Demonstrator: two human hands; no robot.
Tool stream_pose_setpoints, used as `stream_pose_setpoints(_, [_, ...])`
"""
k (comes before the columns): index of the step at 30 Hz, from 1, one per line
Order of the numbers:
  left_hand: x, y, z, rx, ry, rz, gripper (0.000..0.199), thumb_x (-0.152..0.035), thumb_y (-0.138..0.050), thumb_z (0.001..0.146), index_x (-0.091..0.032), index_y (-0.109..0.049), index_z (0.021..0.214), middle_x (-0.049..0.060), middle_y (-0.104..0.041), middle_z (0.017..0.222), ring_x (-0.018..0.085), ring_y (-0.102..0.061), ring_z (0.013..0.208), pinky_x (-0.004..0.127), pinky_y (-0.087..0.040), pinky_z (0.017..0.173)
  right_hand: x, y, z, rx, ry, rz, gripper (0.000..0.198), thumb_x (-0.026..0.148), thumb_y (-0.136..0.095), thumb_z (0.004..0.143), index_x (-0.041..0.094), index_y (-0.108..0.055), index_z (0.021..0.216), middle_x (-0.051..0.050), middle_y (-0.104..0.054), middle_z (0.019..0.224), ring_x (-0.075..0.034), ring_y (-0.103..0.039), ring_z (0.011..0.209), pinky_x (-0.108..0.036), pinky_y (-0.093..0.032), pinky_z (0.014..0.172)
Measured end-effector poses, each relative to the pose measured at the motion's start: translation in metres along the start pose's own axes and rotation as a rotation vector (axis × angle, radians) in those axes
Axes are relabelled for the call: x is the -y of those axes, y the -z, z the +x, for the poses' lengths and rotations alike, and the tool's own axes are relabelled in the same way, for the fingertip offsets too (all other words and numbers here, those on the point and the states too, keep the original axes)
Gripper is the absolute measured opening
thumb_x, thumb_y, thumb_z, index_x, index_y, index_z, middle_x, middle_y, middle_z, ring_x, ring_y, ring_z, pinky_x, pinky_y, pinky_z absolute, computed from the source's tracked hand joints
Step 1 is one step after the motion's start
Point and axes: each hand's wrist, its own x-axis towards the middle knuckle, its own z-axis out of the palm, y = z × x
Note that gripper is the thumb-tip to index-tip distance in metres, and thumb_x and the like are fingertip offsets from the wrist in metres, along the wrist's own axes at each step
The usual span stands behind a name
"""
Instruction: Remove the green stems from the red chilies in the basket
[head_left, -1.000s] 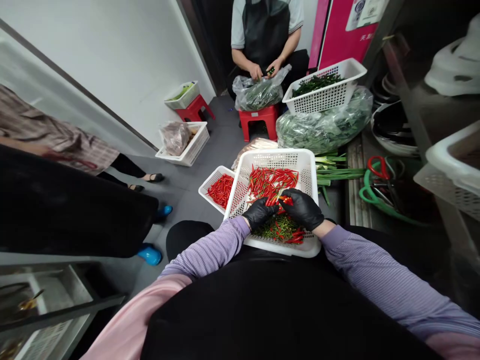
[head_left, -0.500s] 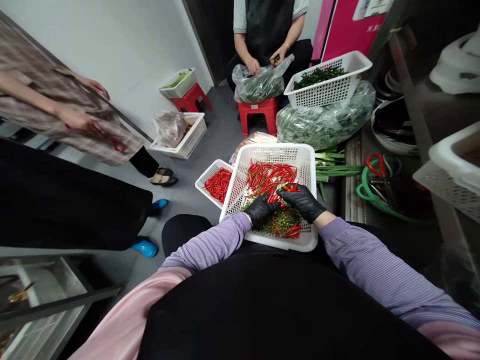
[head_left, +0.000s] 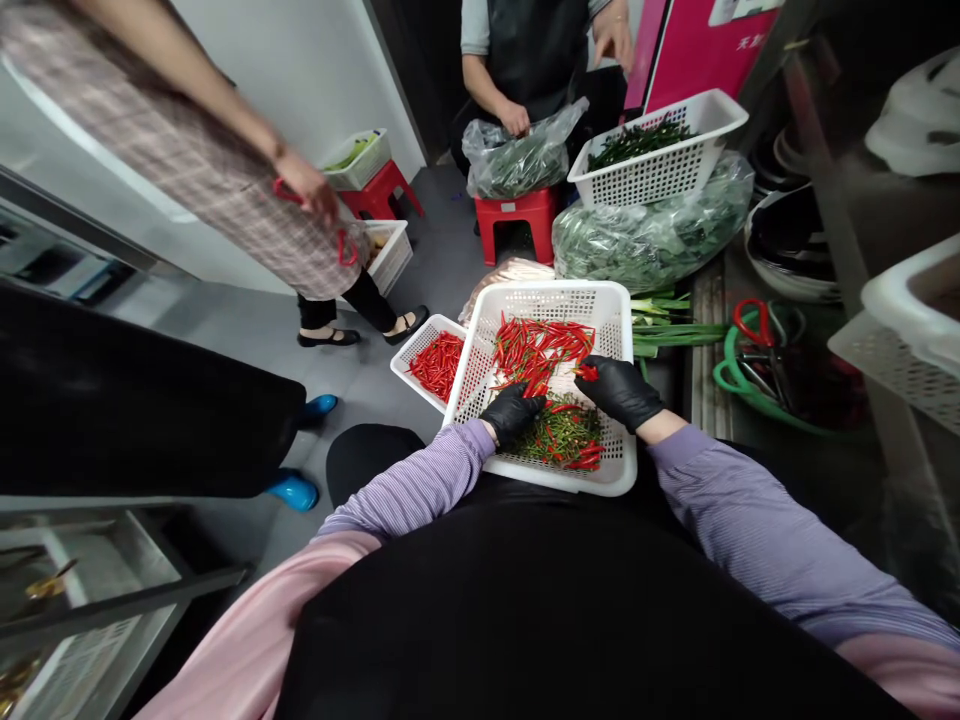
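A white perforated basket (head_left: 619, 318) sits before me on my lap, with loose red chilies (head_left: 536, 345) in its far half. Green stems with some red chilies among them (head_left: 562, 440) lie in the near half. My left hand (head_left: 514, 414), in a black glove, is closed at the basket's middle, with red chilies at its fingertips. On the right side, my black-gloved right hand (head_left: 621, 390) pinches a few red chilies (head_left: 587, 373) above the basket. The hands are apart.
A smaller white basket of red chilies (head_left: 435, 362) stands left of mine. Ahead, a co-worker (head_left: 536, 60) sits behind a plastic bag of greens (head_left: 517, 165) on a red stool (head_left: 517, 222). At left, another person holds red-handled scissors (head_left: 346, 247). Green onions (head_left: 667, 335) lie right.
My hands have drawn apart, the right moving slightly right with chilies. The person at left has stepped closer, hiding much of the floor basket. The seated co-worker has raised one hand.
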Motion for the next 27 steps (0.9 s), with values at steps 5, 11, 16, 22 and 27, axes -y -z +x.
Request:
stream_pose_setpoints(5, [0.007,0.004,0.003,0.027,-0.07,0.073,0.043,-0.037,-0.078,0.065,-0.011,-0.067,0.098,0.0,-0.062,0.07,0.01,-0.051,0.061,0.024,-0.044,0.066,-0.006,-0.006,0.002,0.055,-0.047,0.307,0.061,0.027,-0.075,0.065,0.019,-0.059,0.123,-0.008,-0.072,0.099,-0.025,-0.067,0.087,-0.033,-0.051,0.075])
stream_pose_setpoints(11, [0.003,-0.002,0.002,0.149,-0.218,0.266,0.039,-0.038,-0.075,0.068,-0.011,-0.071,0.096,0.006,-0.069,0.086,0.019,-0.06,0.087,0.033,-0.044,0.092,0.007,-0.017,-0.005,0.045,0.079,0.655,0.023,0.03,-0.065,0.076,0.016,-0.072,0.094,-0.007,-0.074,0.093,-0.022,-0.067,0.085,-0.031,-0.051,0.078])
stream_pose_setpoints(16, [-0.002,-0.001,0.0,0.181,-0.265,0.421,0.036,-0.038,-0.07,0.073,-0.012,-0.071,0.098,0.007,-0.07,0.088,0.021,-0.06,0.091,0.035,-0.044,0.094,0.013,-0.009,-0.008,0.1,0.148,0.383,0.016,0.03,-0.062,0.081,0.017,-0.072,0.083,-0.007,-0.074,0.084,-0.021,-0.066,0.077,-0.028,-0.047,0.071])
stream_pose_setpoints(22, [-0.005,0.001,0.001,0.168,-0.226,0.565,0.031,-0.034,-0.068,0.075,-0.011,-0.07,0.096,0.007,-0.07,0.088,0.021,-0.06,0.089,0.032,-0.046,0.088,0.022,0.005,-0.015,0.123,0.257,0.1,0.021,0.031,-0.057,0.088,0.019,-0.072,0.095,-0.008,-0.073,0.099,-0.022,-0.066,0.089,-0.028,-0.044,0.074])
stream_pose_setpoints(27, [-0.008,-0.007,0.001,0.116,-0.201,0.563,0.025,-0.024,-0.058,0.081,-0.009,-0.07,0.098,0.007,-0.069,0.087,0.018,-0.06,0.083,0.03,-0.047,0.083,0.038,0.008,-0.023,0.098,0.189,-0.185,0.026,0.027,-0.047,0.093,0.017,-0.068,0.105,-0.011,-0.071,0.106,-0.025,-0.065,0.096,-0.029,-0.043,0.074])
